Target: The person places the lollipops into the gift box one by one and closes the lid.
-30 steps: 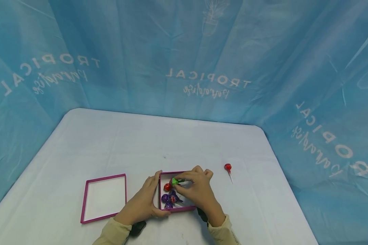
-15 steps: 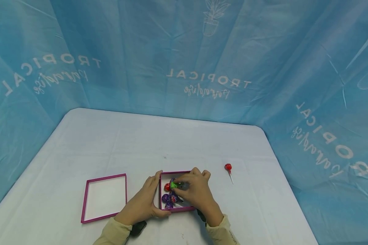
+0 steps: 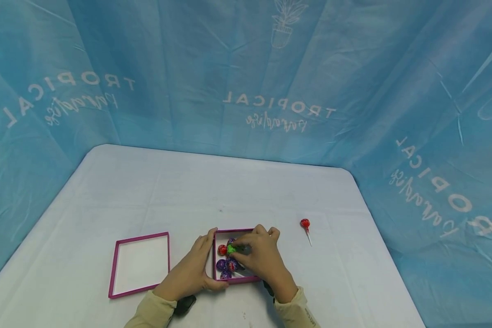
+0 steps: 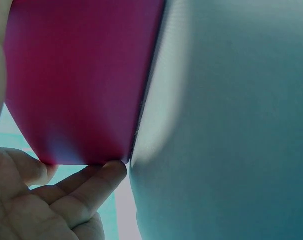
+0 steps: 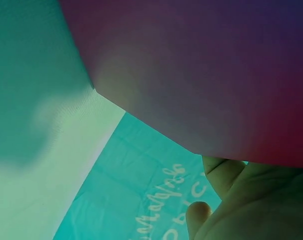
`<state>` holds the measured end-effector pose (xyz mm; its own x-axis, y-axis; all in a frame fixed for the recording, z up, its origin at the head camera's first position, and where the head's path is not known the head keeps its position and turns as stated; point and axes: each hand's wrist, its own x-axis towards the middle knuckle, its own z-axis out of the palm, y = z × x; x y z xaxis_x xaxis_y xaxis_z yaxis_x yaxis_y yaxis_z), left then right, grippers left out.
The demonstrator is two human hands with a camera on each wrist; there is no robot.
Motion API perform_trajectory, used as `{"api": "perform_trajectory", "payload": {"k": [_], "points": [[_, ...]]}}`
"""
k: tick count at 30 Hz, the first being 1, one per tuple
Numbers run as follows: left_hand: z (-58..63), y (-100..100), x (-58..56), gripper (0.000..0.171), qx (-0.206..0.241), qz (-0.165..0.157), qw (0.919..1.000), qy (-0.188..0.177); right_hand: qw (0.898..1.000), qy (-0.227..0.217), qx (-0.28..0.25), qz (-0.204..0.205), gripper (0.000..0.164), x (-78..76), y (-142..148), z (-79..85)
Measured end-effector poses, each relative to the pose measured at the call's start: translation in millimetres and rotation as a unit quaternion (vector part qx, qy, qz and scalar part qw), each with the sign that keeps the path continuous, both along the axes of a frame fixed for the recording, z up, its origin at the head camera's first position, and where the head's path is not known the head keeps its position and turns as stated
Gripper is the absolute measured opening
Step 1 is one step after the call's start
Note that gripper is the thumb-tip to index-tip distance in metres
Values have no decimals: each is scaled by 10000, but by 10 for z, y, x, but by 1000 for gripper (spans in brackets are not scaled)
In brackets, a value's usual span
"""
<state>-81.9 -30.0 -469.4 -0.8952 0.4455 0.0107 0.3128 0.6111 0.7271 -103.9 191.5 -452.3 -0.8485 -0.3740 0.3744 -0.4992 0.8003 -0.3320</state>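
A magenta-edged box point(image 3: 246, 280) with a white inside stands near the front of the table. My left hand point(image 3: 193, 269) grips its left side, thumb at the near corner and fingers along the far one; the left wrist view shows fingertips against the magenta wall point(image 4: 86, 85). Over the box, my right hand point(image 3: 263, 256) pinches a green-wrapped lollipop point(image 3: 231, 249) between thumb and index finger. Just left of that lies a red lollipop point(image 3: 222, 250). Several purple lollipops point(image 3: 221, 265) cluster in the box's near left part. The right hand covers much of the box's right half.
To the left lies a shallow magenta-rimmed lid point(image 3: 113, 269), white inside. One red lollipop point(image 3: 305, 223) rests on the white table point(image 3: 213, 187) right of the box, its stick toward me. A blue printed curtain point(image 3: 197, 73) hangs around the table.
My right hand has shifted slightly left and lowered the green lollipop close beside the red one in the box. The left hand has stayed in place on the box.
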Motion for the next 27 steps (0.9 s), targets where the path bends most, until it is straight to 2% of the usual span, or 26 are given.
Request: {"api": "perform_trajectory", "payload": {"k": [20, 27], "points": [[12, -10, -48, 136, -17, -23, 9999, 154, 9995, 18, 293, -135, 21, -30, -25, 31], [5, 7, -4, 138, 52, -12, 10000, -74, 9993, -94, 326, -164, 23, 14, 5, -1]]}}
